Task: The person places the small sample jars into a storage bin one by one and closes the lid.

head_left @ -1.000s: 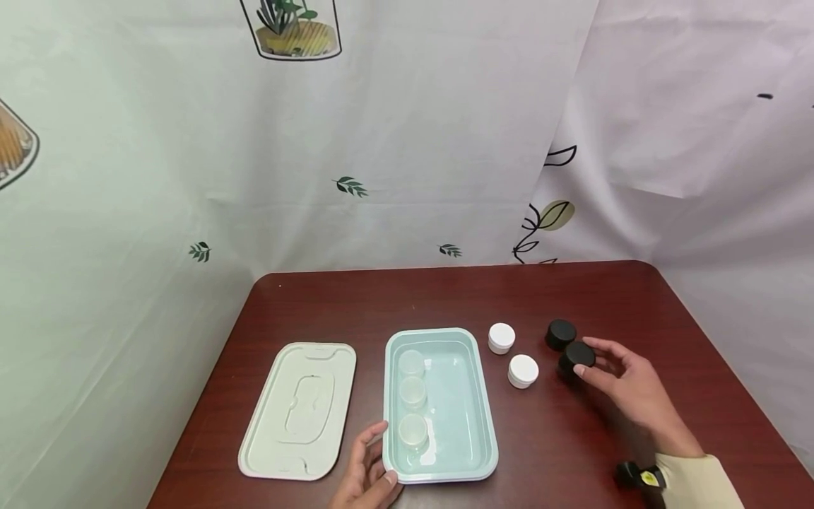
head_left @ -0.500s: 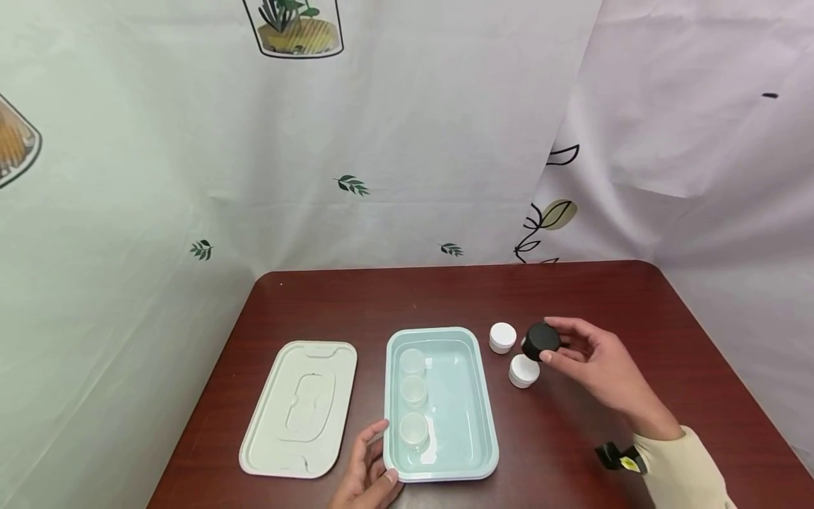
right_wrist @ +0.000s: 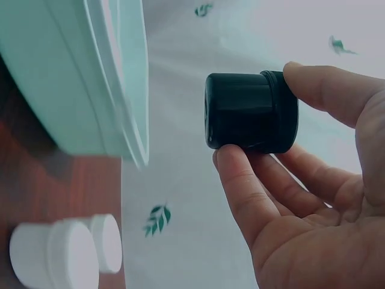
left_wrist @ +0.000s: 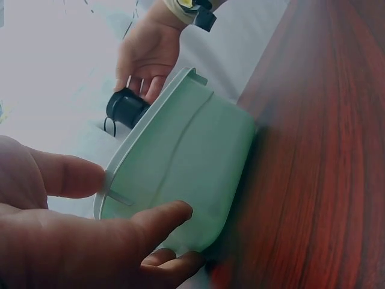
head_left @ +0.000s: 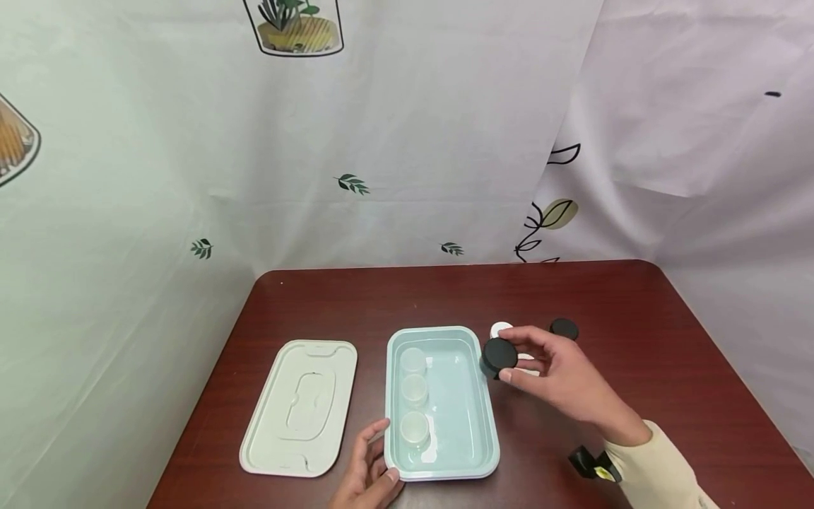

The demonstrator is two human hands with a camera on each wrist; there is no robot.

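My right hand [head_left: 566,378] holds a small black screw-lid jar [head_left: 499,355] between thumb and fingers, raised at the right rim of a pale blue-green plastic container [head_left: 461,424]. In the right wrist view the black jar [right_wrist: 240,114] lies sideways to the camera, pinched at its lid and side, apart from the container [right_wrist: 66,72]. My left hand [head_left: 365,470] holds the container's near left corner, thumb and fingers on its rim and outer wall [left_wrist: 192,156]. Three small clear jars, the nearest of them a clear jar [head_left: 415,428], stand in a row inside along the left.
A white jar [head_left: 501,329] stands right of the container; a second white jar [head_left: 526,358] is mostly behind my right hand. Farther right is another black jar [head_left: 564,329]. The container's pale lid [head_left: 295,410] lies flat at left. A printed cloth [head_left: 394,141] hangs behind the table [head_left: 356,300].
My right hand has lifted one black jar off the table and carried it left, over the white jars, to the container's rim. The left hand stays at the corner.
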